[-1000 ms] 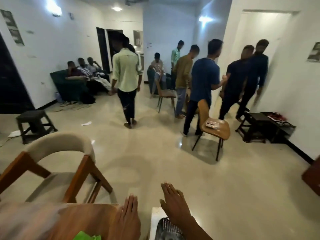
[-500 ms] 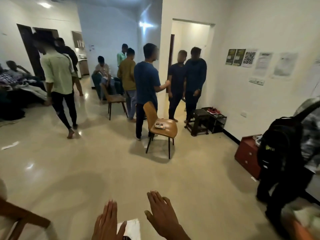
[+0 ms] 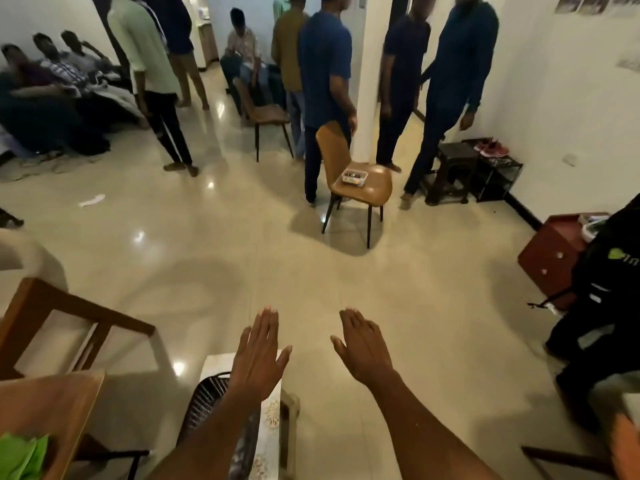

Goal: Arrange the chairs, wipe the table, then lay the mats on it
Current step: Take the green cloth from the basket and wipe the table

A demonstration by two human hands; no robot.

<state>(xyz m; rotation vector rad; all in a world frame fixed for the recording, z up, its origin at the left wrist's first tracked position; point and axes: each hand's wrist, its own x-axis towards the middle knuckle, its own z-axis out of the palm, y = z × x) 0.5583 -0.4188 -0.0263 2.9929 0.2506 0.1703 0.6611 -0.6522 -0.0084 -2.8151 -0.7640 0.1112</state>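
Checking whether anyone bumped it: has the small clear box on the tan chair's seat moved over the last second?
No. The small clear box sits on the same spot of the tan moulded chair, which stands just before the white pillar as earlier.

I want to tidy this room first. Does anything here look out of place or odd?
Yes. A brown chair stands alone in the middle of the floor with a small tray left on its seat. A white scrap of paper lies on the floor at the left.
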